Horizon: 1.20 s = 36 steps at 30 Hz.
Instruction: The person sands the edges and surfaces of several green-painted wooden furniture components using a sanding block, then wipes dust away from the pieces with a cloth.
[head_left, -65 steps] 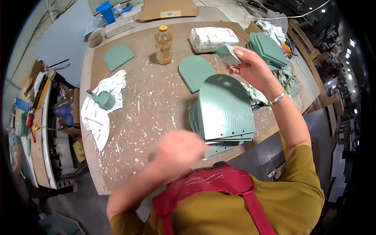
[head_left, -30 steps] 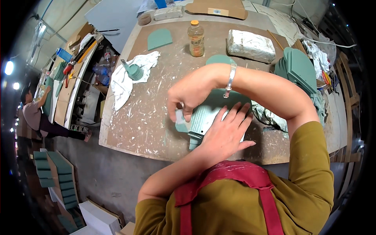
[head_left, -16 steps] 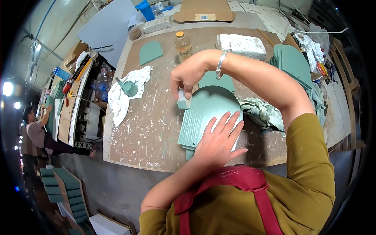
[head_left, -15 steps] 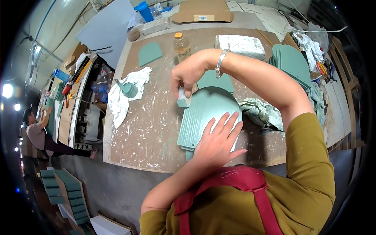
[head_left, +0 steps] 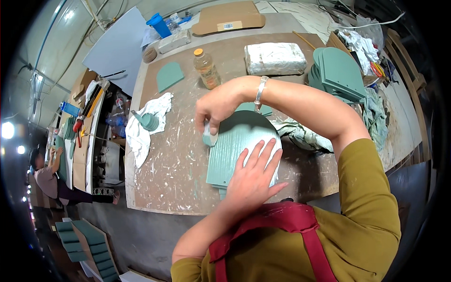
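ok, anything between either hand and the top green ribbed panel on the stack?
Nothing visible. The left hand lies flat on the top panel; the right hand presses a small block against the panel's left edge.

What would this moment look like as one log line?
left hand: flat on green arched panel | right hand: rubbing small pad at panel edge | bottle behind

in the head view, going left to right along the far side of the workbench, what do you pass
Small green arched panel → plastic bottle with orange cap → white wrapped block → stack of green arched panels.
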Each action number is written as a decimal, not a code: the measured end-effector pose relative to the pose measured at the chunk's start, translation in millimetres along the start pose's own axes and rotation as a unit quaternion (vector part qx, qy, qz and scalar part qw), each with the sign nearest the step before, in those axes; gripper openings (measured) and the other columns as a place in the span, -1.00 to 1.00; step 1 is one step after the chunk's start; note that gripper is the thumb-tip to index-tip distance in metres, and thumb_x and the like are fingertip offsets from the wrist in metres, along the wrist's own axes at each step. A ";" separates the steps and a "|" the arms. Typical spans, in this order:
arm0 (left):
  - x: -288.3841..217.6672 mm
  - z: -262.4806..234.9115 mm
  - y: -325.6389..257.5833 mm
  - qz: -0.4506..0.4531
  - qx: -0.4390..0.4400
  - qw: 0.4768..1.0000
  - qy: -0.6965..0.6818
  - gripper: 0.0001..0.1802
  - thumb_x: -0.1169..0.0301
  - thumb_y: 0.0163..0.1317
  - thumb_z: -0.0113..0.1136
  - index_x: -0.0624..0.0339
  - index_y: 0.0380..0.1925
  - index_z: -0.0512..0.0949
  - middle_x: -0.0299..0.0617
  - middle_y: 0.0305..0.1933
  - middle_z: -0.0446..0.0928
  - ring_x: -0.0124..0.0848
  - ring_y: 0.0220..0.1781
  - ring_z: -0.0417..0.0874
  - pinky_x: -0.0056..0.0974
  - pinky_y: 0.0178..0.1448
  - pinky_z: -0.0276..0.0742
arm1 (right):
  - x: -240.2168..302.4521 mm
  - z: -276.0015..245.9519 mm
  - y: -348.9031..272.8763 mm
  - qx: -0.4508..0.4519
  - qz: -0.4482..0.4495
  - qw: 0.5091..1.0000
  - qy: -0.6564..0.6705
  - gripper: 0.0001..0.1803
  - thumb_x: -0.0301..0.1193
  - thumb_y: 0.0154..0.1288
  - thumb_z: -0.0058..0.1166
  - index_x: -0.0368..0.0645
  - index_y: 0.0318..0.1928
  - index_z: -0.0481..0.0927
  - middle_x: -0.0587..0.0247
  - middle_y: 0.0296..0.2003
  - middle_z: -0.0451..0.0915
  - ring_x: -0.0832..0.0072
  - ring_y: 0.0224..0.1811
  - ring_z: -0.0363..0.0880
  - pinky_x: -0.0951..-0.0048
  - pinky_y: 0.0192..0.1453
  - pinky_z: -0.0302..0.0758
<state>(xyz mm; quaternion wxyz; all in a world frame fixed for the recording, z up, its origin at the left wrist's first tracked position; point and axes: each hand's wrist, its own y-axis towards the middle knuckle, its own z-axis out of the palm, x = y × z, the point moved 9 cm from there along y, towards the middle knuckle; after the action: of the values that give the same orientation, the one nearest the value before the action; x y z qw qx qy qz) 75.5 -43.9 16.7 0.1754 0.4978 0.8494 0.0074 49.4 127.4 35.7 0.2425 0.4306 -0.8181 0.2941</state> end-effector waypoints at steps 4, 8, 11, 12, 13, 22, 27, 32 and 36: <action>-0.9 -0.5 0.6 0.001 0.000 1.000 0.000 -0.18 -0.07 0.18 0.30 0.19 0.33 0.38 -0.02 0.52 0.21 -0.06 0.52 0.22 0.13 0.49 0.14 | -25.2 -17.8 -22.1 -0.053 0.062 0.997 0.000 -0.62 -0.37 0.27 0.27 -0.24 0.07 0.66 0.04 -0.15 0.72 0.25 -0.08 0.67 0.27 0.05 0.52; -1.0 -0.1 -1.8 0.001 -0.006 1.000 0.001 -0.19 -0.07 0.20 0.28 0.20 0.33 0.38 -0.02 0.52 0.21 -0.06 0.52 0.21 0.13 0.50 0.12 | -52.5 -20.3 -60.7 -0.137 0.118 0.983 0.036 -0.65 -0.36 0.29 0.25 -0.26 0.04 0.68 0.05 -0.17 0.74 0.27 -0.12 0.68 0.27 0.04 0.53; -1.2 0.5 -1.0 0.000 -0.010 1.000 -0.001 -0.20 -0.07 0.21 0.27 0.19 0.33 0.38 -0.02 0.51 0.21 -0.07 0.52 0.21 0.12 0.50 0.12 | -61.5 -20.5 -94.7 -0.190 0.172 0.966 0.034 -0.65 -0.33 0.32 0.22 -0.26 0.05 0.68 0.01 -0.13 0.73 0.23 -0.07 0.68 0.26 0.09 0.52; -1.3 1.4 -1.2 -0.001 -0.010 1.000 0.003 -0.20 -0.07 0.21 0.27 0.19 0.33 0.38 -0.03 0.51 0.21 -0.06 0.52 0.21 0.12 0.50 0.12 | -57.0 -20.1 -95.3 -0.213 0.155 0.964 0.037 -0.64 -0.32 0.33 0.22 -0.26 0.05 0.67 0.00 -0.11 0.72 0.20 -0.05 0.67 0.24 0.11 0.52; -1.0 2.2 -1.3 -0.001 -0.010 1.000 0.007 -0.20 -0.07 0.22 0.27 0.19 0.33 0.38 -0.03 0.51 0.21 -0.06 0.52 0.22 0.13 0.50 0.12 | -52.6 -19.2 -95.5 -0.236 0.138 0.961 0.040 -0.63 -0.31 0.33 0.21 -0.26 0.05 0.67 -0.02 -0.09 0.72 0.17 -0.02 0.67 0.23 0.13 0.51; 2.4 -5.2 -4.9 -0.003 -0.036 0.998 -0.046 -0.20 0.05 0.23 0.29 0.17 0.39 0.30 -0.01 0.49 0.23 -0.03 0.49 0.25 0.07 0.49 0.15 | -43.3 0.0 -117.6 -0.361 0.190 0.913 0.020 -0.65 -0.27 0.32 0.18 -0.25 -0.01 0.69 -0.07 -0.10 0.68 0.03 0.02 0.63 0.17 0.14 0.50; 31.7 -52.9 -17.0 -0.012 -0.070 0.997 -0.042 -0.32 0.20 0.20 0.35 0.20 0.28 0.40 -0.04 0.43 0.32 0.00 0.42 0.33 -0.02 0.42 0.28 | -35.9 32.7 -173.5 -0.449 0.246 0.859 -0.023 -0.64 -0.24 0.35 0.16 -0.24 -0.01 0.68 0.01 -0.13 0.61 0.07 -0.02 0.58 0.15 0.12 0.47; 50.2 -49.1 -20.6 0.049 0.021 0.998 0.044 -0.37 0.14 0.11 0.39 0.17 0.16 0.51 -0.16 0.31 0.46 -0.17 0.28 0.48 -0.06 0.26 0.37 | -12.3 54.2 -192.1 -0.521 0.277 0.807 -0.031 -0.68 -0.27 0.36 0.15 -0.24 -0.03 0.67 0.03 -0.20 0.57 0.08 -0.07 0.55 0.15 0.06 0.47; 41.2 -49.8 -16.4 0.086 0.007 0.990 0.109 -0.38 0.09 0.10 0.37 0.14 0.13 0.53 -0.21 0.24 0.51 -0.30 0.15 0.55 -0.11 0.14 0.37 | -2.1 72.2 -213.0 -0.541 0.311 0.779 -0.064 -0.67 -0.27 0.34 0.17 -0.24 -0.04 0.68 0.04 -0.22 0.57 0.08 -0.10 0.57 0.15 0.05 0.48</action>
<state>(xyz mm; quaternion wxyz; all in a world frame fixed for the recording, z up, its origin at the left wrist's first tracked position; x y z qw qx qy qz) 28.2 -9.2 48.3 0.0768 0.5664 0.8175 0.0707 220.5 -18.3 41.1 0.2781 -0.0314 -0.9456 -0.1659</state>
